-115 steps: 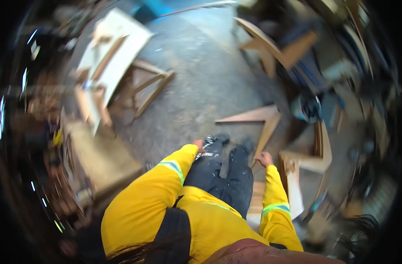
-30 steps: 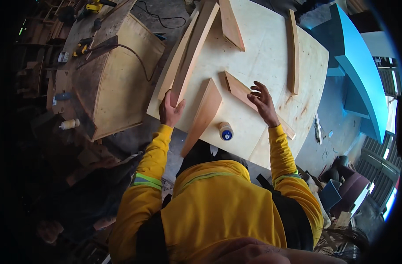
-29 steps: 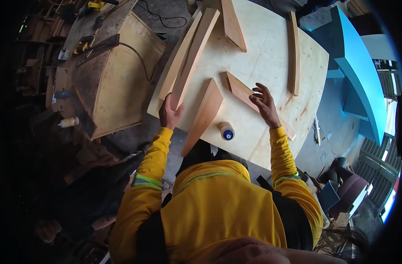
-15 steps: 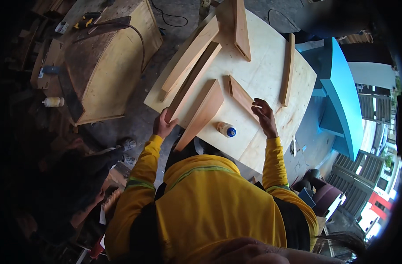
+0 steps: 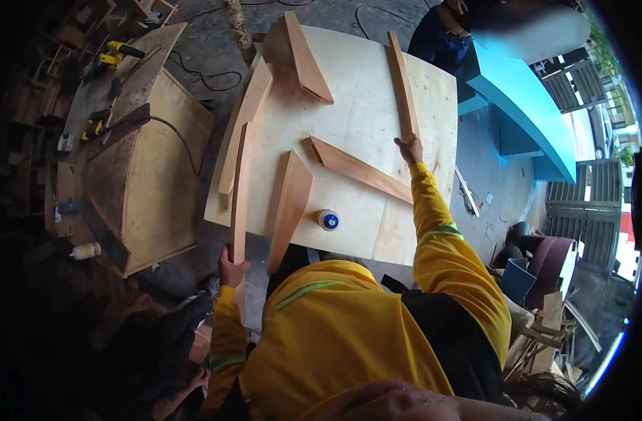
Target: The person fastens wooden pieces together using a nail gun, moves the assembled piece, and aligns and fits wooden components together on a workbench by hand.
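Note:
My left hand (image 5: pixel 233 267) is closed around the lower part of a long wooden board (image 5: pixel 241 189), which runs along the left edge of a plywood panel (image 5: pixel 363 231) and sticks out past it toward me. At the right, my right hand (image 5: pixel 409 149) grips the near end of a narrow wooden strip (image 5: pixel 403 88) on the panel. Between my hands lie a tapered wooden piece (image 5: pixel 290 200), a second slanted piece (image 5: pixel 363 170) and a glue bottle (image 5: pixel 328 220) with a blue top. Part of the slanted piece is hidden behind my right sleeve.
Farther off on the panel are another tapered piece (image 5: pixel 305 59) and a left-hand board (image 5: pixel 248 119). A wooden bench (image 5: pixel 159 175) with yellow power tools (image 5: pixel 111 54) stands left. A blue curved piece (image 5: pixel 524 105) stands right. One person (image 5: pixel 440 38) is at the far right, another lower left.
My left hand has drawn its board toward me. My right hand has moved away from the slanted piece and taken hold of the narrow strip. The view has turned.

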A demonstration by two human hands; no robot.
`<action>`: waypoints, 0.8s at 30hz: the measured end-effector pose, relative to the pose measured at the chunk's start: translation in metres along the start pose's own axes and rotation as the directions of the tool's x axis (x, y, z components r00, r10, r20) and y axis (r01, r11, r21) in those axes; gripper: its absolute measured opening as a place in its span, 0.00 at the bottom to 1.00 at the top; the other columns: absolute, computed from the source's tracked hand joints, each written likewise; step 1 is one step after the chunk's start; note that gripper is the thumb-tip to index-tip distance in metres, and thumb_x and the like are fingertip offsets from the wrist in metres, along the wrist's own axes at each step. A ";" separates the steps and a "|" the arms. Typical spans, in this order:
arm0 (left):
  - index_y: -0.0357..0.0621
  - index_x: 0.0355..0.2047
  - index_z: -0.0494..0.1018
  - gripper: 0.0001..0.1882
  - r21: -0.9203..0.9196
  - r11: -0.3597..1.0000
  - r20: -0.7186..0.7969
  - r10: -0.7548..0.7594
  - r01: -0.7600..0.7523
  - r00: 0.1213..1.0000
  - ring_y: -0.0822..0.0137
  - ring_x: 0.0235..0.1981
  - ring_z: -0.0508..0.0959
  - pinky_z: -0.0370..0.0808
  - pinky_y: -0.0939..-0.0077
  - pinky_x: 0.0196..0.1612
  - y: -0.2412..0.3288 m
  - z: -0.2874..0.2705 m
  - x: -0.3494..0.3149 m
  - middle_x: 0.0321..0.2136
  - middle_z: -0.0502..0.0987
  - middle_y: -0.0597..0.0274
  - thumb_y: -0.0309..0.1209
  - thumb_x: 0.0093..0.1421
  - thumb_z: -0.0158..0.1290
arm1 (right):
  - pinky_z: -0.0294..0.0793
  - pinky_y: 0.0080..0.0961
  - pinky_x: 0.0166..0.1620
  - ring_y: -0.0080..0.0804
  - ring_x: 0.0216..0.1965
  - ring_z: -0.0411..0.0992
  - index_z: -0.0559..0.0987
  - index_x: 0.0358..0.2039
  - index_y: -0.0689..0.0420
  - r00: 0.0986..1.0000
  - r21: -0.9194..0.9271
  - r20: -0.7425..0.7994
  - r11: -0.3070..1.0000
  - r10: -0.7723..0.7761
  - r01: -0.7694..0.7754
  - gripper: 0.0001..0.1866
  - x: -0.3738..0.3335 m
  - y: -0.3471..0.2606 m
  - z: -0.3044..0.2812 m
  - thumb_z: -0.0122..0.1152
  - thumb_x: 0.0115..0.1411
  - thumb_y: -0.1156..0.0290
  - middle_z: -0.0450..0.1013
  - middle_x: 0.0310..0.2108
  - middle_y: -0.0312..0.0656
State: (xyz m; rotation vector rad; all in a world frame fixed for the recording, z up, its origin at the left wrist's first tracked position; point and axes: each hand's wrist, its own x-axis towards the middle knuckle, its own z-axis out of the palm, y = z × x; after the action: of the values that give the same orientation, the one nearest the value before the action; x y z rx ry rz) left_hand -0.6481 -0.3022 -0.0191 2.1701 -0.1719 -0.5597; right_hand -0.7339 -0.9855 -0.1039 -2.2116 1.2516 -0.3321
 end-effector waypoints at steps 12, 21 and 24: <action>0.42 0.45 0.70 0.25 -0.162 0.941 -0.057 -0.309 0.296 0.949 0.64 0.30 0.75 0.74 0.68 0.34 0.023 -0.023 -0.118 0.29 0.72 0.63 0.20 0.43 0.57 | 0.76 0.40 0.53 0.50 0.48 0.75 0.76 0.43 0.64 0.967 -0.197 0.000 0.948 0.255 -0.250 0.19 0.077 0.096 0.046 0.66 0.57 0.63 0.74 0.46 0.54; 0.42 0.41 0.70 0.19 -0.243 0.897 0.046 -0.370 0.370 0.928 0.62 0.28 0.76 0.75 0.66 0.31 0.088 -0.027 -0.109 0.28 0.73 0.60 0.18 0.45 0.53 | 0.78 0.31 0.44 0.30 0.40 0.74 0.75 0.37 0.60 0.725 0.763 0.647 0.199 -0.236 -0.615 0.04 0.016 0.092 -0.002 0.54 0.64 0.74 0.72 0.34 0.37; 0.39 0.43 0.70 0.18 -0.648 0.625 0.103 -0.494 0.435 0.863 0.59 0.28 0.79 0.77 0.64 0.29 0.120 -0.027 -0.125 0.29 0.75 0.57 0.24 0.50 0.57 | 0.78 0.32 0.47 0.32 0.38 0.74 0.75 0.38 0.60 0.756 0.759 0.651 0.076 -0.067 -0.647 0.06 -0.021 0.039 -0.012 0.51 0.64 0.73 0.72 0.34 0.39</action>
State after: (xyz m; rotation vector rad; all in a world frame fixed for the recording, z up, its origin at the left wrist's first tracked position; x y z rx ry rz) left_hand -0.7383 -0.3175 0.1304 1.5096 0.5912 -0.6874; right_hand -0.7782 -0.9878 -0.1154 -0.6498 0.6977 -0.2012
